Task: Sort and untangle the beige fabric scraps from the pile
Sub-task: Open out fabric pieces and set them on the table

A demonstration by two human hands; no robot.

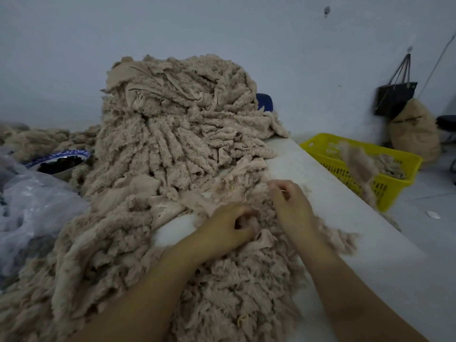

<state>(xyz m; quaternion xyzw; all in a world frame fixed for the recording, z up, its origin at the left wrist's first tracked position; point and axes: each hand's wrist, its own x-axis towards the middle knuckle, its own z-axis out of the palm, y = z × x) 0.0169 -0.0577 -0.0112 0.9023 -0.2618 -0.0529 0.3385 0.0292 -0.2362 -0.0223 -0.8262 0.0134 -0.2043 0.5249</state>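
Note:
A tall pile of beige fuzzy fabric scraps [172, 124] stands on the white table [328, 193] and spreads down toward me. My left hand [229, 227] lies on the scraps in front of the pile, fingers curled round a small beige tuft. My right hand [292, 199] hovers just right of it, fingers loosely curled over the scraps; what it holds, if anything, is hidden. A blurred beige scrap [357, 164] is in the air over the yellow basket [385, 191], which holds more beige scraps.
A blue-rimmed bowl [59, 160] with dark contents sits at the left beside a clear plastic bag [32, 208]. A black bag [394, 97] hangs on the wall above a stuffed tan sack [414, 134]. A blue chair back [265, 102] peeks from behind the pile.

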